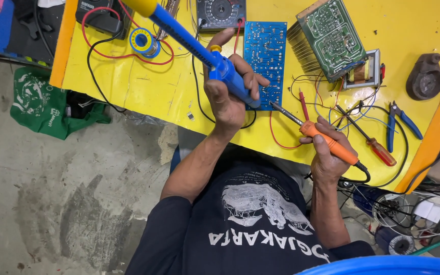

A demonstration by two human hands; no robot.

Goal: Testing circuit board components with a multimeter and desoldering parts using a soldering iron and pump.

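Hands flank blue circuit board (pixel 265 61): left (pixel 228 97) grips desoldering pump (pixel 194 43), right (pixel 332 153) soldering iron (pixel 327 142).

On the bench (pixel 143 91) a circuit board (pixel 265 56) lies flat, a second board (pixel 329 35) to its right. Pliers (pixel 401 125) and a screwdriver (pixel 370 140) lie further right, a solder spool (pixel 143 40) to the left.

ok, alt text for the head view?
Seen from above, the left hand holds a blue desoldering pump and the right hand an orange soldering iron, its tip near a blue circuit board on a yellow table.
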